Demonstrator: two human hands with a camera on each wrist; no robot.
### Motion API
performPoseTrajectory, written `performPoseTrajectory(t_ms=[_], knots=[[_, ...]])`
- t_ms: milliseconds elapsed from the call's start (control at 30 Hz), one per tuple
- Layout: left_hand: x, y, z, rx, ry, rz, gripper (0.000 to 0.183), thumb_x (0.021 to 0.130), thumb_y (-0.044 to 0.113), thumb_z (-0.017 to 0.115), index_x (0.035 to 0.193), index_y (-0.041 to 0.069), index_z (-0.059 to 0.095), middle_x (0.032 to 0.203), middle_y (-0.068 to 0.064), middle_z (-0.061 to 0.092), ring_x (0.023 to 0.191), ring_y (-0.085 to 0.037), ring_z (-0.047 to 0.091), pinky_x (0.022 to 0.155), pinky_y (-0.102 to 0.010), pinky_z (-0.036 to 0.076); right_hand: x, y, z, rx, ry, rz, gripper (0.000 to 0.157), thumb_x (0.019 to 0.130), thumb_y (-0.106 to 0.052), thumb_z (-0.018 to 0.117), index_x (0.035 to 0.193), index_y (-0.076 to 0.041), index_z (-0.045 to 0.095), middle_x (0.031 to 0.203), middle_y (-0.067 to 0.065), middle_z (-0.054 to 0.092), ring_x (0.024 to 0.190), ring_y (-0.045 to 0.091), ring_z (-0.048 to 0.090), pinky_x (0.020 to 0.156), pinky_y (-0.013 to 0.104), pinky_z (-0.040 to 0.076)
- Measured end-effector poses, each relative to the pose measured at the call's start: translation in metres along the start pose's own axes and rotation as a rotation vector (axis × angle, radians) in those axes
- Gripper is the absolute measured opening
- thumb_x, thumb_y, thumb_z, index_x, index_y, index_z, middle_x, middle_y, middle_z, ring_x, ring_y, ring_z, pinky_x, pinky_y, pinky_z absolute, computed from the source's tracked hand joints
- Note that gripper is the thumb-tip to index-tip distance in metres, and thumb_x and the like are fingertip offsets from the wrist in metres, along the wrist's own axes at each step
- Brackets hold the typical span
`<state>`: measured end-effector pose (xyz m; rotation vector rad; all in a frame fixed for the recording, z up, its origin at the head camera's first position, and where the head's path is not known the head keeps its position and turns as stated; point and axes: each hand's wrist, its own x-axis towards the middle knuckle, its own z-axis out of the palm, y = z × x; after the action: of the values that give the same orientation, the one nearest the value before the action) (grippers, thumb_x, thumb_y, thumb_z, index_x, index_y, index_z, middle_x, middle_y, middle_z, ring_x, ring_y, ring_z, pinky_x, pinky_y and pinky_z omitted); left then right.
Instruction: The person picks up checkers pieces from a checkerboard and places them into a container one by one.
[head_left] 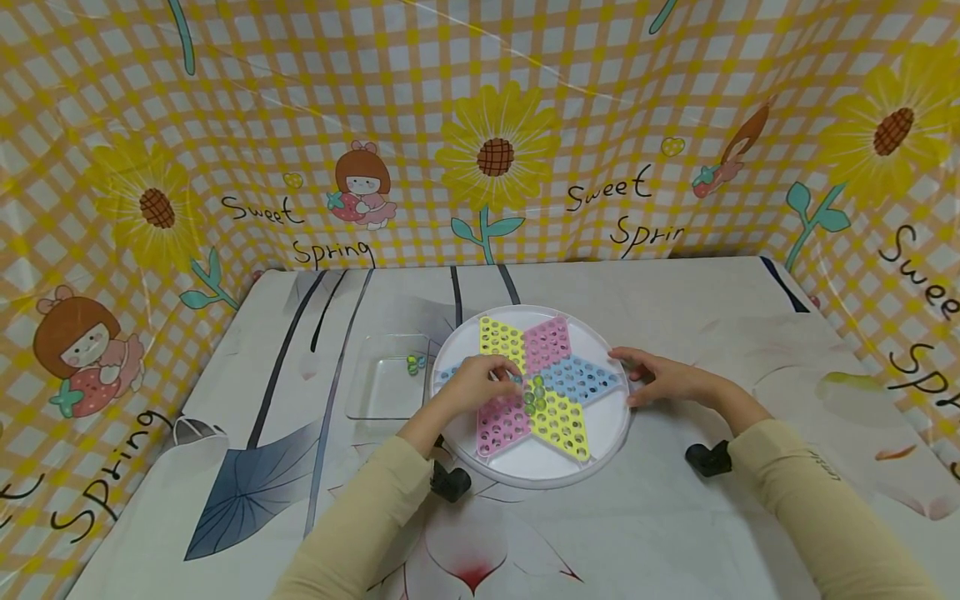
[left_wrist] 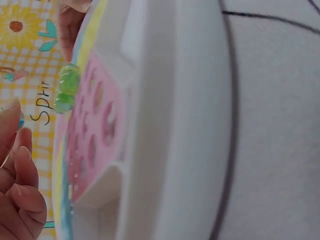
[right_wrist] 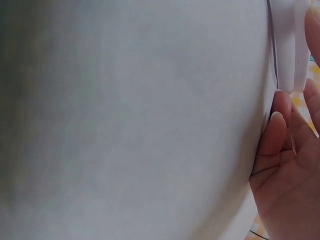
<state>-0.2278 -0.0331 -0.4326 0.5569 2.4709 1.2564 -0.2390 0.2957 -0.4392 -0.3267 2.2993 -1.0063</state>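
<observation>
A round white Chinese checkers board (head_left: pixel 457 450) with a pink, yellow and blue star of holes lies on the table. Several green marbles (head_left: pixel 535 398) sit around its middle; the left wrist view shows green marbles (left_wrist: pixel 67 87) standing above the pink section. My left hand (head_left: pixel 480 383) is over the board's left half, pinching a marble (left_wrist: pixel 21 120) with some blue in it, mostly hidden by thumb and fingertips. At the board's right rim, my right hand (head_left: pixel 667 379) rests with thumb and fingers spread and loosely bent, its fingertips by the edge.
Left of the board stands a clear rectangular box (head_left: pixel 375 417) with a few marbles (head_left: pixel 413 364) near its right side. A white printed cloth (head_left: pixel 600 533) covers the table. A checked curtain (head_left: pixel 420 108) rises behind and on both sides.
</observation>
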Motion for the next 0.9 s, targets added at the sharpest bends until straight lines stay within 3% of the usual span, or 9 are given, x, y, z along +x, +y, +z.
performPoseTrajectory(t_ms=[300, 567, 900], knots=[[-0.005, 0.005, -0.014, -0.038, 0.073, 0.035, 0.023, 0.084, 0.022, 0.066, 0.103, 0.009, 0.064, 0.083, -0.001, 0.058, 0.062, -0.01, 0.05, 0.055, -0.021, 0.042, 0.0, 0.0, -0.002, -0.005, -0.01, 0.005, 0.087, 0.077, -0.026, 0.073, 0.144, -0.011, 0.019, 0.113, 0.018, 0.03, 0.107, 0.033, 0.028, 0.084, 0.044, 0.03], [-0.014, 0.004, -0.035, -0.085, 0.154, 0.043, 0.025, 0.085, 0.02, 0.065, 0.106, 0.007, 0.062, 0.08, -0.004, 0.058, 0.059, -0.011, 0.051, 0.055, -0.022, 0.044, 0.0, 0.001, -0.002, -0.018, -0.006, 0.01, 0.087, 0.077, -0.028, 0.073, 0.144, -0.011, 0.02, 0.113, 0.017, 0.031, 0.107, 0.032, 0.029, 0.084, 0.044, 0.029], [-0.027, -0.004, -0.065, -0.119, 0.256, -0.028, 0.026, 0.085, 0.022, 0.065, 0.107, 0.008, 0.061, 0.084, -0.006, 0.058, 0.062, -0.014, 0.05, 0.062, -0.032, 0.048, -0.002, -0.001, -0.001, -0.021, -0.003, 0.015, 0.087, 0.076, -0.028, 0.073, 0.144, -0.011, 0.02, 0.113, 0.017, 0.032, 0.107, 0.032, 0.029, 0.084, 0.044, 0.03]])
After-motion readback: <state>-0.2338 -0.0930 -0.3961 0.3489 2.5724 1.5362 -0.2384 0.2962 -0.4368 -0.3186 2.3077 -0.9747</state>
